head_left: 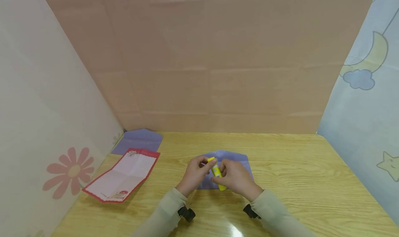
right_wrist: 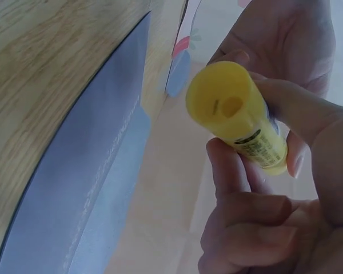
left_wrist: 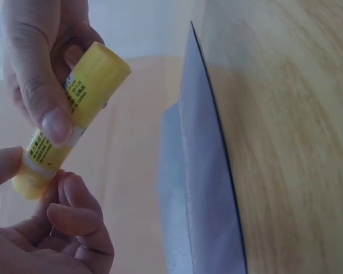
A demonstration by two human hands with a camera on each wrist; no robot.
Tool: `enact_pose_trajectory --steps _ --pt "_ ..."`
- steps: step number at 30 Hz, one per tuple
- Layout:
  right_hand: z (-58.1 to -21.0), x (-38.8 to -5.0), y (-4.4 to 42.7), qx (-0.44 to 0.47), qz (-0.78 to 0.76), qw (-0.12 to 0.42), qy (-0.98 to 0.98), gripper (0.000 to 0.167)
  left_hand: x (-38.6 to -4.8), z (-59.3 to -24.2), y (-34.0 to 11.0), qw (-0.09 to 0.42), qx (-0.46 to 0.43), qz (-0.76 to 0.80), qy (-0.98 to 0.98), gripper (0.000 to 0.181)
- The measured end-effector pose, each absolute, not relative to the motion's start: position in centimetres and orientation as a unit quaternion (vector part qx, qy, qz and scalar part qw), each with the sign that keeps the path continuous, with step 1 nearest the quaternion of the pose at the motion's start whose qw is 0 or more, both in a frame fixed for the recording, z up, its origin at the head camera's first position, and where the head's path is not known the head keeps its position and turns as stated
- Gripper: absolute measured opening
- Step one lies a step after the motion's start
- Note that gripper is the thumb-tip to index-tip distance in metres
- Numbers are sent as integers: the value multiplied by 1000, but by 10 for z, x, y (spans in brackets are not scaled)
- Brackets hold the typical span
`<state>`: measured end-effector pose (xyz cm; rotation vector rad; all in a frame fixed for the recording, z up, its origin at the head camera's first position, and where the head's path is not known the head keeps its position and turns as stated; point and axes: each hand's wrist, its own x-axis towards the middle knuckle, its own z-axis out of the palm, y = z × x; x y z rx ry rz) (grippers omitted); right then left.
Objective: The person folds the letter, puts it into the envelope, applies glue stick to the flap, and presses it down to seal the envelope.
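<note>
A yellow glue stick [head_left: 216,170] is held between both hands above a purple envelope [head_left: 232,156]. My left hand [head_left: 194,173] pinches one end of the stick between thumb and fingers. Around the stick's printed body, the thumb and fingers of my right hand [head_left: 238,178] keep their grip. In the right wrist view, the hollow bottom end of the glue stick [right_wrist: 235,108] faces the camera. The envelope [right_wrist: 74,148] lies on the table with its flap unfolded, and a whitish streak runs along the flap's fold.
A pink-and-white card with a red border [head_left: 124,174] lies creased at the left. Behind it is another purple envelope [head_left: 141,140]. The wood-grain table [head_left: 296,181] is bounded by a brown back wall [head_left: 218,74] and patterned side walls.
</note>
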<state>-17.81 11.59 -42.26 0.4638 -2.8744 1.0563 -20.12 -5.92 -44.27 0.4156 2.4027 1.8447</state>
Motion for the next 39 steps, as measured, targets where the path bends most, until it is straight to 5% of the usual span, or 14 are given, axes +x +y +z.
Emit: enact_pose_trajectory --steps 12,22,28,39 --pt "-427 -179 118 161 333 12 -929 33 -212 -442 -78 10 87 605 791 36" --pt "-431 -196 129 161 382 -3 -910 13 -220 -445 -126 -1 77 293 953 21" --pt "-432 -200 126 91 416 4 -905 24 -224 -456 -132 35 89 241 966 24" --pt "-434 -221 112 68 436 43 -896 28 -194 -435 -109 16 155 207 966 33"
